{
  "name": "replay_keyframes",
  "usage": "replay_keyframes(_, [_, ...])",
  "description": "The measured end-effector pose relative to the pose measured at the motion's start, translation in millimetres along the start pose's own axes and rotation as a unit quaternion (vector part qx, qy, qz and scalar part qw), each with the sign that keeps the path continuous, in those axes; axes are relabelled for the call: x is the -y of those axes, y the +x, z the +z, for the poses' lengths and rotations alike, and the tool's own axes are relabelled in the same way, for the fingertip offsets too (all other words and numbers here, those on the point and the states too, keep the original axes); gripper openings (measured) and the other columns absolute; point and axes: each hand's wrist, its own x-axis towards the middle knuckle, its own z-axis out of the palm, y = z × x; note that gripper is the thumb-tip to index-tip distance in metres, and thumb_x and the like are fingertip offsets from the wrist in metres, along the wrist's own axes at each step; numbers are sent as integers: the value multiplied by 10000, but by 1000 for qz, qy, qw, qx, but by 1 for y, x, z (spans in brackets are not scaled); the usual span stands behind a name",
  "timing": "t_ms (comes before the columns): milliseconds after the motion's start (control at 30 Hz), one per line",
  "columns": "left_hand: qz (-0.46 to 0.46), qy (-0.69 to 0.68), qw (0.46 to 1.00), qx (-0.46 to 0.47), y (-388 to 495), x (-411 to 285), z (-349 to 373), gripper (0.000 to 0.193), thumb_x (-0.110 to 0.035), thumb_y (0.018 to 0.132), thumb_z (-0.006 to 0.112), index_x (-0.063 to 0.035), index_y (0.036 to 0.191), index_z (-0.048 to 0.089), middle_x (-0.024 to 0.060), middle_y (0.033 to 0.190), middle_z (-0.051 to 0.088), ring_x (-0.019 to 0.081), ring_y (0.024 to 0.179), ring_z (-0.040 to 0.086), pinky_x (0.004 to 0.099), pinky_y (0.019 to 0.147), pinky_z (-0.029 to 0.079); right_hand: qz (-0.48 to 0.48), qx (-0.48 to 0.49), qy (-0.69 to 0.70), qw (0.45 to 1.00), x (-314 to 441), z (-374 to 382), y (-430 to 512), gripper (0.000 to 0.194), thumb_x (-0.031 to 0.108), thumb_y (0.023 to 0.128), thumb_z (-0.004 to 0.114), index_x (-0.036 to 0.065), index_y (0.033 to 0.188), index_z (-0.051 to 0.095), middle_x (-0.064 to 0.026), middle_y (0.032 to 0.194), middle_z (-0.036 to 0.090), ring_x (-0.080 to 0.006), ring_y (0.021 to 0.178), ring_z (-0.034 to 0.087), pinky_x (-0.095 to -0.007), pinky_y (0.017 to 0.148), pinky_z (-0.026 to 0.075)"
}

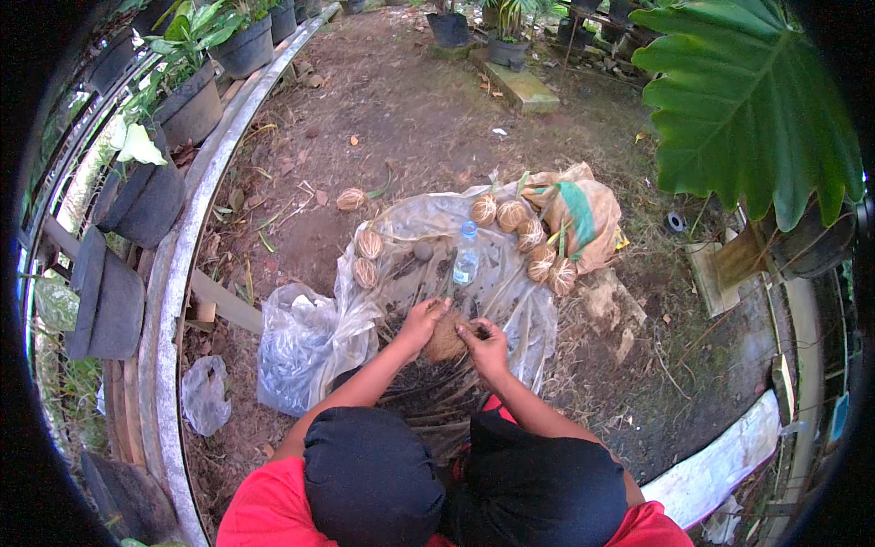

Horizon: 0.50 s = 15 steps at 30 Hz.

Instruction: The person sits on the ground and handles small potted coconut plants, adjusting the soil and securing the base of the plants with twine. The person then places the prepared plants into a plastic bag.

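Note:
Between my two hands is a ball wrapped in brown fibre (pixel 446 340), held low over a clear plastic sheet (pixel 437 294). My left hand (pixel 418 327) grips its upper left side, near a green stem at the top. On the right side, the fingertips of my right hand (pixel 488 347) pinch the fibre. Just beyond stands a plastic bottle with a blue cap (pixel 466 258). A dark round lump (pixel 423 251) rests to the left of the bottle. String-wound fibre balls (pixel 369 244) lie at the sheet's left edge, and several more (pixel 511 215) sit along its right side.
A clear bag (pixel 290 349) is at the left. A brown sack with a green stripe (pixel 595 225) stands at the right. Potted plants (pixel 188 102) line a raised ledge on the left. One wound ball (pixel 351 199) lies on soil. A large leaf (pixel 745 102) overhangs the right.

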Motion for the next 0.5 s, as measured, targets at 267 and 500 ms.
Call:
replay_keyframes(267, [215,177,959,-60,-6,31,20,471,-340,1022,560,9,1330,484,173,1270,575,246,1205,546,368,1049,400,-22,-40,13,999,-3,-19,27,177,143,826,813,26,905,704,-23,866,700,-105,807,614,-268,746,501])
replay_keyframes(500, [143,82,982,-95,18,47,24,441,-365,1070,435,19,1274,509,132,1217,567,213,1171,526,342,1056,379,107,42,176,978,7,-24,21,268,99,872,753,31,1118,670,-32,1009,698,-129,925,634,-291,840,514])
